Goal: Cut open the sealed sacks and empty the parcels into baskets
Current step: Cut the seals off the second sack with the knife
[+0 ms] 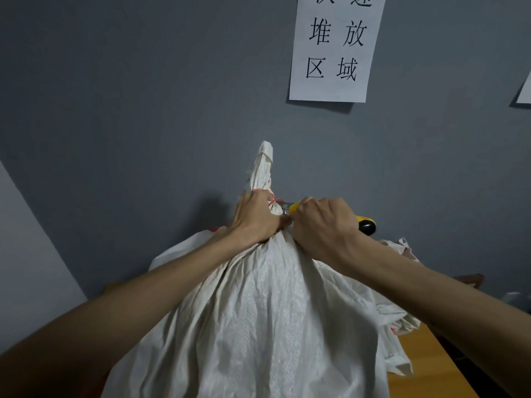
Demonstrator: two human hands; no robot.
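A white woven sack [258, 311] stands full and upright in the middle of the view, in front of a grey wall [143, 110]. Its neck is gathered into a twisted tail and bound with red string [274, 201]. The left hand [255, 218] has its grip clamped round the neck, fingers curled just below the string. The right hand [321, 225] has its grip closed on a yellow cutter [366, 224] (the black butt end sticks out past the palm), and the cutter's metal tip lies against the neck just beside the string. The two hands touch at the knuckles.

To the right, a crumpled second sack [396, 317] lies partly on a wooden tabletop [425, 366]. A paper sign [330, 53] with large black characters is stuck on the wall above.
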